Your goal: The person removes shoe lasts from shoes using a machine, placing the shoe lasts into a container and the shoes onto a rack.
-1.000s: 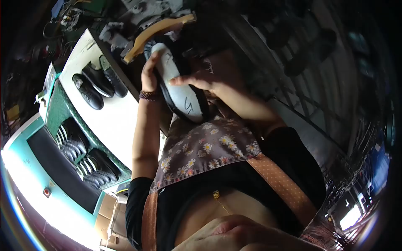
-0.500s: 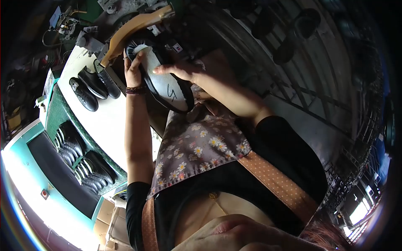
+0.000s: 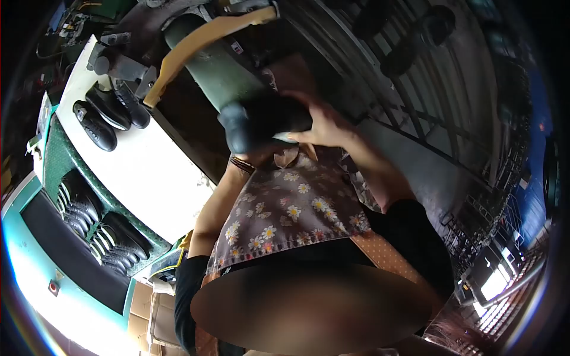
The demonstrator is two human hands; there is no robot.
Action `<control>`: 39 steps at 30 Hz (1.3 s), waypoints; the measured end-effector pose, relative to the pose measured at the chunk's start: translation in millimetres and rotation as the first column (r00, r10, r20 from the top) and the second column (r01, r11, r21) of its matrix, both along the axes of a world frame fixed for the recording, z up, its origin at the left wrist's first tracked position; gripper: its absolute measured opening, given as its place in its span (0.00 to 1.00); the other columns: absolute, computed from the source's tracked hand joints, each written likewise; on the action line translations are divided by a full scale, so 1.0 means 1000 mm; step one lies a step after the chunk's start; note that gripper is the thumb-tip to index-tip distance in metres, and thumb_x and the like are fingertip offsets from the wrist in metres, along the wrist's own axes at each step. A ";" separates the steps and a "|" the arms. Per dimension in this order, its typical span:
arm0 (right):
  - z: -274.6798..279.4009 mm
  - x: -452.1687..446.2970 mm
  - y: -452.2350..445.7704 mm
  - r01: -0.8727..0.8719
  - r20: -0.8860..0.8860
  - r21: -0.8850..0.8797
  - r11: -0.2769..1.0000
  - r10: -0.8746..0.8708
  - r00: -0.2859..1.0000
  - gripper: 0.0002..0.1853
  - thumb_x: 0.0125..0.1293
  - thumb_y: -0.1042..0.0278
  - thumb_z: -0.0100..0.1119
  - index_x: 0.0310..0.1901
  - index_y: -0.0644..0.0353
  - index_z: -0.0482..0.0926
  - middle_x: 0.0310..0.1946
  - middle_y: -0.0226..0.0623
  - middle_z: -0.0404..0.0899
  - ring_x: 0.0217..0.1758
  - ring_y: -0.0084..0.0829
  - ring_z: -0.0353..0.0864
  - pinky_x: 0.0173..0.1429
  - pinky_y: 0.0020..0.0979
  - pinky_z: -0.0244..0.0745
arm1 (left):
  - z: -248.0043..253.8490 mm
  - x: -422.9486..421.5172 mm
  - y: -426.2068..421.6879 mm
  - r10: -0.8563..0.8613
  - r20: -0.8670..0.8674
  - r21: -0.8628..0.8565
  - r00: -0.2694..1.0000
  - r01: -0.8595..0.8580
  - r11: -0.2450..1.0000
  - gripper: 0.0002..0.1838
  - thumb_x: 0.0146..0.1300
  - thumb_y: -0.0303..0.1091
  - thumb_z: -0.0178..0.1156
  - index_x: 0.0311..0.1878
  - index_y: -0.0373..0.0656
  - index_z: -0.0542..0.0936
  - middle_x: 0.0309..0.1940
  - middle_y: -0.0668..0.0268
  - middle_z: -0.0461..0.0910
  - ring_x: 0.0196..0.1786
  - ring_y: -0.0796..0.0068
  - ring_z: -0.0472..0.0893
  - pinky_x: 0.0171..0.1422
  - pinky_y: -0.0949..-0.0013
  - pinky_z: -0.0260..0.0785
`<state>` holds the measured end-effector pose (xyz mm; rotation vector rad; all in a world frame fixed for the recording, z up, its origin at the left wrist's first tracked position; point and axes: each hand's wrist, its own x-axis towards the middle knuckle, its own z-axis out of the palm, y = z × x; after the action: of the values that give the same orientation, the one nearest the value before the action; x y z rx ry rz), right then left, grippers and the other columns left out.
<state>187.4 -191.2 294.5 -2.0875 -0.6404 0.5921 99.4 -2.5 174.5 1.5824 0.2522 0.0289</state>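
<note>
Close to my apron [image 3: 285, 196], a black shoe [image 3: 255, 124] lies crosswise between my hands, slightly blurred, its rounded end to the left. My right hand [image 3: 326, 126] grips the shoe's right end, with the thumb along the near side and a pale patch of the underside by it. Under the rounded end is my left hand [image 3: 254, 159]. Its fingers are mostly hidden by the shoe, and a beaded bracelet [image 3: 242, 164] circles that wrist. Just beyond the shoe extends a thick grey-green machine arm [image 3: 222, 77].
A curved tan bar [image 3: 205, 44] crosses above the machine arm. On the white table [image 3: 154, 166] at left lie three black shoes [image 3: 107, 113]. Several more black shoes [image 3: 119, 243] stand on a green shelf. Metal racks [image 3: 409, 71] are at right, cardboard boxes [image 3: 141, 302] at lower left.
The shoe has come down toward my apron and turned from pale underside facing me to lying crosswise. My left hand has moved from its far end to beneath it. The machine arm now shows.
</note>
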 end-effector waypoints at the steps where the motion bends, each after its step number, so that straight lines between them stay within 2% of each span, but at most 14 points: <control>1: -0.005 -0.012 -0.009 -0.084 0.068 -0.006 0.996 0.085 0.994 0.44 0.41 0.57 0.73 0.62 0.54 0.63 0.59 0.46 0.66 0.62 0.43 0.67 0.63 0.40 0.63 | 0.005 -0.001 -0.004 -0.046 -0.162 -0.318 0.986 -0.008 0.948 0.23 0.55 0.47 0.59 0.51 0.44 0.76 0.42 0.63 0.79 0.45 0.64 0.79 0.53 0.58 0.71; 3: 0.021 -0.030 -0.006 -0.040 0.095 -0.127 0.991 0.053 0.994 0.41 0.39 0.55 0.74 0.58 0.55 0.68 0.66 0.48 0.55 0.67 0.49 0.57 0.66 0.44 0.59 | 0.022 0.000 -0.015 -0.279 -0.391 -0.799 0.877 -0.173 0.575 0.22 0.55 0.43 0.60 0.52 0.44 0.75 0.44 0.63 0.78 0.47 0.66 0.78 0.54 0.59 0.71; 5: 0.027 -0.044 -0.013 -0.104 0.074 -0.229 0.968 0.124 0.990 0.32 0.41 0.51 0.72 0.48 0.62 0.77 0.70 0.46 0.44 0.70 0.54 0.47 0.67 0.46 0.57 | 0.037 0.005 -0.023 -0.573 -0.401 -0.883 0.714 -0.468 0.035 0.22 0.54 0.38 0.61 0.53 0.44 0.74 0.47 0.63 0.77 0.48 0.67 0.78 0.55 0.61 0.71; 9: 0.011 -0.071 -0.029 0.065 -0.011 -0.276 0.959 -0.071 0.997 0.27 0.47 0.50 0.69 0.43 0.64 0.79 0.57 0.45 0.68 0.56 0.46 0.70 0.56 0.39 0.70 | 0.036 0.031 -0.048 -0.335 -0.498 -0.746 0.800 -0.198 0.635 0.27 0.57 0.36 0.56 0.60 0.41 0.65 0.51 0.62 0.75 0.52 0.67 0.75 0.59 0.62 0.67; 12: -0.007 -0.080 -0.053 0.202 0.174 -0.302 0.932 -0.154 0.973 0.27 0.49 0.50 0.68 0.44 0.64 0.78 0.43 0.44 0.78 0.42 0.42 0.79 0.46 0.36 0.75 | 0.054 0.055 -0.066 -0.334 -0.306 -0.861 0.891 -0.109 0.498 0.30 0.56 0.34 0.56 0.63 0.42 0.63 0.56 0.61 0.71 0.60 0.66 0.69 0.65 0.60 0.59; 15: -0.027 -0.070 -0.090 0.369 0.352 -0.318 0.873 -0.253 0.901 0.25 0.51 0.50 0.67 0.39 0.65 0.77 0.35 0.46 0.78 0.36 0.44 0.79 0.39 0.38 0.75 | 0.000 0.066 -0.050 -0.306 -0.487 -0.858 0.818 -0.384 0.341 0.33 0.63 0.53 0.51 0.68 0.48 0.58 0.57 0.58 0.69 0.56 0.61 0.70 0.62 0.53 0.60; 17: -0.043 -0.044 -0.069 0.477 0.544 -0.242 0.845 -0.289 0.788 0.21 0.51 0.51 0.66 0.25 0.64 0.76 0.34 0.45 0.76 0.36 0.45 0.75 0.40 0.41 0.71 | -0.040 0.052 0.021 -0.256 -0.003 -0.999 0.967 -0.011 -0.030 0.32 0.64 0.59 0.44 0.65 0.49 0.61 0.63 0.57 0.63 0.63 0.59 0.66 0.67 0.54 0.56; 18: -0.045 -0.028 -0.084 0.500 0.562 -0.298 0.813 -0.274 0.780 0.19 0.53 0.53 0.64 0.26 0.64 0.76 0.35 0.46 0.76 0.39 0.47 0.74 0.44 0.41 0.70 | -0.047 0.045 0.035 -0.077 -0.276 -0.861 0.958 -0.211 0.464 0.29 0.66 0.55 0.44 0.64 0.48 0.62 0.63 0.58 0.63 0.64 0.60 0.65 0.67 0.57 0.57; 20: -0.054 0.011 -0.122 0.542 0.559 -0.425 0.725 -0.261 0.787 0.17 0.57 0.54 0.61 0.28 0.63 0.76 0.36 0.46 0.75 0.42 0.49 0.72 0.52 0.46 0.65 | 0.005 0.053 0.054 -0.025 -0.162 -0.934 0.986 -0.146 0.327 0.29 0.68 0.50 0.41 0.68 0.47 0.57 0.66 0.58 0.60 0.66 0.62 0.63 0.65 0.59 0.58; 24: -0.126 0.078 -0.185 0.598 0.626 -0.550 0.582 -0.187 0.757 0.20 0.60 0.50 0.56 0.44 0.59 0.77 0.55 0.47 0.67 0.60 0.54 0.63 0.65 0.60 0.51 | 0.032 0.057 0.112 0.290 -0.198 -0.560 0.936 -0.351 0.750 0.44 0.60 0.71 0.35 0.67 0.43 0.57 0.59 0.56 0.66 0.59 0.57 0.69 0.63 0.56 0.65; 30: -0.185 0.122 -0.244 0.582 0.383 -0.747 0.321 -0.507 0.772 0.18 0.62 0.61 0.50 0.55 0.47 0.73 0.64 0.40 0.60 0.66 0.58 0.55 0.65 0.59 0.52 | 0.011 0.059 0.142 0.479 -0.189 -0.366 0.857 -0.514 0.776 0.42 0.61 0.66 0.45 0.65 0.39 0.58 0.57 0.54 0.67 0.56 0.58 0.70 0.61 0.57 0.65; 33: -0.189 0.099 -0.277 0.535 0.204 -0.747 0.394 -0.631 0.749 0.20 0.59 0.71 0.48 0.55 0.51 0.72 0.62 0.41 0.62 0.61 0.54 0.63 0.59 0.45 0.67 | 0.063 0.074 0.096 0.237 -0.162 -0.571 0.958 -0.287 0.769 0.45 0.58 0.68 0.47 0.66 0.37 0.56 0.60 0.51 0.66 0.58 0.54 0.69 0.63 0.53 0.64; 34: -0.189 0.084 -0.290 0.565 0.266 -0.738 0.369 -0.610 0.746 0.19 0.59 0.71 0.48 0.54 0.52 0.72 0.61 0.41 0.62 0.60 0.54 0.63 0.58 0.43 0.69 | 0.067 0.077 0.087 0.348 -0.218 -0.434 0.912 -0.410 0.802 0.50 0.54 0.71 0.48 0.67 0.36 0.55 0.61 0.48 0.64 0.59 0.50 0.69 0.62 0.50 0.64; 39: -0.209 -0.007 -0.357 0.714 0.496 -0.630 0.306 -0.548 0.673 0.23 0.57 0.57 0.58 0.53 0.57 0.73 0.59 0.44 0.65 0.60 0.48 0.64 0.63 0.41 0.62 | 0.099 0.085 0.070 0.122 -0.238 -0.467 0.963 -0.224 0.855 0.61 0.46 0.80 0.45 0.69 0.34 0.48 0.63 0.43 0.59 0.59 0.47 0.68 0.64 0.45 0.58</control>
<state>180.0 -548.6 85.9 -2.9945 0.5693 0.1717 184.5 67.7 273.5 1.0469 0.5206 -0.0520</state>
